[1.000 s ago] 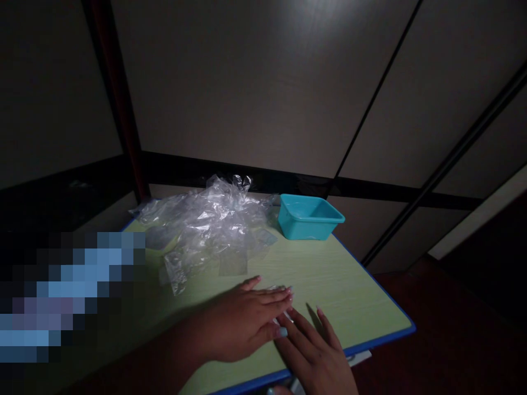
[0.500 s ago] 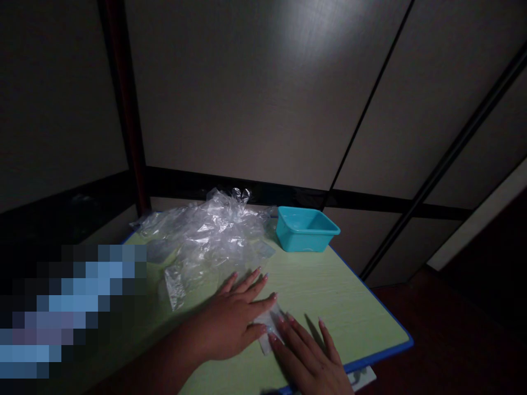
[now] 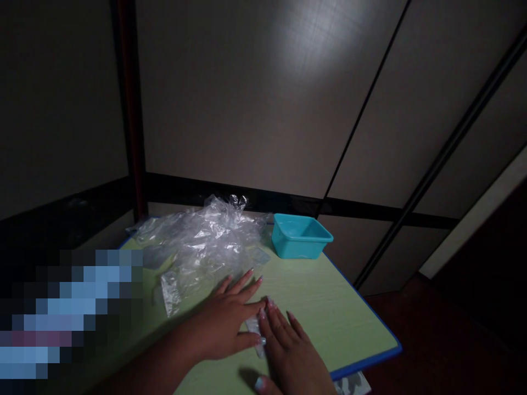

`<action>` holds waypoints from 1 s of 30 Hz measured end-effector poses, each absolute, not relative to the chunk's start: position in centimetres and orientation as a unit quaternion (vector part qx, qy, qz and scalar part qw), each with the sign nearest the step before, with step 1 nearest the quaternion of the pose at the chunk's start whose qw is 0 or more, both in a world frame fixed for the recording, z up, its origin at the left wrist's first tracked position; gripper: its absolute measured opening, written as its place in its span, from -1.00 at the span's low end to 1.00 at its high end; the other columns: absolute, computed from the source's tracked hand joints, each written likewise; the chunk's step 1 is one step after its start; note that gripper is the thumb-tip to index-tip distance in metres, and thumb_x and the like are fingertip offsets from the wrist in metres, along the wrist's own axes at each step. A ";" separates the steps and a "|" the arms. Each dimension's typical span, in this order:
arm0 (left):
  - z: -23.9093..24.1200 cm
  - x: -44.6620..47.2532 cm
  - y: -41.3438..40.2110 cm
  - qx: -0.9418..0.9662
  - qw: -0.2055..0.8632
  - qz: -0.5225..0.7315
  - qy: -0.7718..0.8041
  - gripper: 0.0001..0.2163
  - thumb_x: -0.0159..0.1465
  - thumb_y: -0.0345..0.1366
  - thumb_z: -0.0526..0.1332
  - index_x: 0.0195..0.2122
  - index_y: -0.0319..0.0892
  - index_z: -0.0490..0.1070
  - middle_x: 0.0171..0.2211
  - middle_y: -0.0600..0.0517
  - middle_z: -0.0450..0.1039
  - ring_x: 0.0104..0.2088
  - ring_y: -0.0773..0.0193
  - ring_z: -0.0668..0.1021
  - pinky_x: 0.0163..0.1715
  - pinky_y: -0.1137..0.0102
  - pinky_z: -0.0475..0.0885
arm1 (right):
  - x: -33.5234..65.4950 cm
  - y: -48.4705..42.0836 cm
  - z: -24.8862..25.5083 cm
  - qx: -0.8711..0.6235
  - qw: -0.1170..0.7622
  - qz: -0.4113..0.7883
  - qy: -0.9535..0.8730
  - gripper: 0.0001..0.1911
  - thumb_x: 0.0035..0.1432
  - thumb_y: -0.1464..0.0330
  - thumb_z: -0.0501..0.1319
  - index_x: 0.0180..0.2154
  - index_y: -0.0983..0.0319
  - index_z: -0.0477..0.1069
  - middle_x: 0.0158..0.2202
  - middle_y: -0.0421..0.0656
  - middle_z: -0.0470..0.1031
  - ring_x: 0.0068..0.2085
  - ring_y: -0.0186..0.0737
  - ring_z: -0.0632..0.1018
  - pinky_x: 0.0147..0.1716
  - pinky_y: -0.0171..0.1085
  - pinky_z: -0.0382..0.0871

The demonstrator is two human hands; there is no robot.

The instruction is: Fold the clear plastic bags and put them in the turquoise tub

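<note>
A small folded piece of clear plastic, which looks like a plastic bag (image 3: 254,331), lies flat on the light green table (image 3: 325,307). My left hand (image 3: 224,323) rests palm down at its left side, fingers spread, the thumb and index finger on the plastic. From the right my right hand (image 3: 290,345) lies flat, its fingertips along the plastic's other edge and touching the left index fingertip. Both hands cover part of the plastic. Just beyond my left hand spreads a loose heap of crumpled clear plastic bags (image 3: 209,236).
An open turquoise plastic box (image 3: 302,247) stands at the table's far right. Blue edging (image 3: 366,362) borders the tabletop. Tall cabinet panels (image 3: 247,109) rise right behind the table. A dark reddish floor (image 3: 415,329) shows at the right.
My right hand has moved left over the plastic, its fingers closer together and its thumb now in view. My left hand stays on the plastic, fingers spread. The view has shifted slightly.
</note>
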State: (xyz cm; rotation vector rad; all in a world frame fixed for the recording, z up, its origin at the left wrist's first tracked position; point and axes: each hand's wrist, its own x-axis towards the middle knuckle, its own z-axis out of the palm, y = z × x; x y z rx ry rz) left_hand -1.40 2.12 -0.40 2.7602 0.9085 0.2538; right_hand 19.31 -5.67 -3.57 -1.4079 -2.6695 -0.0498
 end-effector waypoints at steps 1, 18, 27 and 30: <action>-0.4 -1.5 2.2 0.939 0.114 0.083 0.314 -0.42 0.19 -0.02 0.21 0.23 0.17 0.08 0.32 0.05 -0.26 0.30 -0.03 -0.21 0.17 -0.13 -0.14 | 19.4 -5.8 -3.5 -0.463 0.058 -0.022 -0.884 -0.12 0.17 -0.05 0.01 0.30 0.26 -0.31 0.30 0.06 -0.22 0.29 0.04 -0.03 0.18 0.06 0.04; -0.8 -1.7 2.8 0.947 0.104 0.097 0.289 -0.61 0.37 -0.17 0.00 0.20 0.31 0.05 0.33 0.12 -0.30 0.29 -0.03 -0.28 0.16 -0.15 -0.15 | 18.9 -6.3 -6.5 -0.485 0.129 -0.337 -0.797 -0.34 0.22 0.18 0.13 0.22 -0.27 -0.18 0.14 -0.05 0.32 0.12 0.01 0.37 -0.03 0.14 0.28; -1.3 -1.9 3.0 0.933 0.086 0.090 0.338 -0.58 0.35 -0.21 0.03 0.21 0.30 0.03 0.33 0.07 -0.33 0.29 -0.02 -0.28 0.14 -0.17 -0.17 | 18.0 -7.2 -6.1 -0.488 0.151 -0.366 -0.778 -0.32 0.22 0.27 0.15 0.21 -0.29 -0.17 0.05 0.00 0.42 0.08 0.04 0.41 -0.07 0.24 0.27; -1.1 -1.9 2.9 0.933 0.083 0.088 0.338 -0.57 0.35 -0.20 0.03 0.22 0.29 0.02 0.32 0.05 -0.33 0.29 0.00 -0.27 0.15 -0.15 -0.16 | 17.4 -8.1 -6.6 -0.511 0.175 -0.373 -0.754 -0.39 0.24 0.28 0.11 0.21 -0.26 -0.08 0.02 -0.02 0.46 0.03 0.09 0.45 -0.08 0.30 0.25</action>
